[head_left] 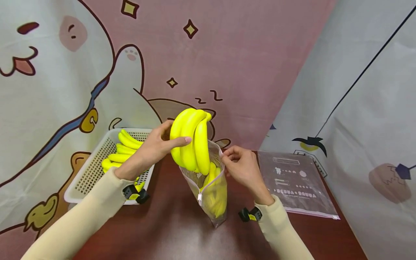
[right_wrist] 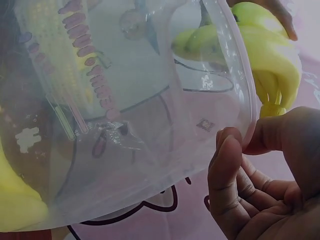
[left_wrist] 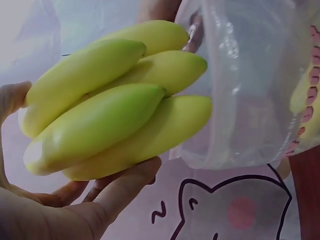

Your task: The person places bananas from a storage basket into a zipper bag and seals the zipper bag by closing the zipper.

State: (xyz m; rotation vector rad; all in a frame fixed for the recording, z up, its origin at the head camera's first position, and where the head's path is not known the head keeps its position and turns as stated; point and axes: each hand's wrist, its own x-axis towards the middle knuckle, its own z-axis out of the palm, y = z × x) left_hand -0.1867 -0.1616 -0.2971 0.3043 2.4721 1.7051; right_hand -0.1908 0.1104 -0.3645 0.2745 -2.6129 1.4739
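Note:
My left hand (head_left: pixel 157 146) grips a bunch of yellow bananas (head_left: pixel 190 139), thumb across the front and fingers behind. The bunch hangs over the mouth of a clear zip bag (head_left: pixel 198 182), its lower tips at the opening. In the left wrist view the greenish tips of the bunch (left_wrist: pixel 120 107) point at the bag's mouth (left_wrist: pixel 220 100). My right hand (head_left: pixel 242 166) pinches the bag's right rim between thumb and fingertips, seen close in the right wrist view at the bag's edge (right_wrist: pixel 245 100). Other bananas (head_left: pixel 216 195) lie inside the bag, which stands upright with its zip slider (head_left: pixel 199 197) facing me.
A white perforated basket (head_left: pixel 86 180) with more bananas (head_left: pixel 125 148) stands at the left on the dark red table (head_left: pixel 162 224). At the right a flat printed zip bag (head_left: pixel 295 184) lies near the table's edge. A cartoon-printed cloth (head_left: pixel 243 72) hangs behind.

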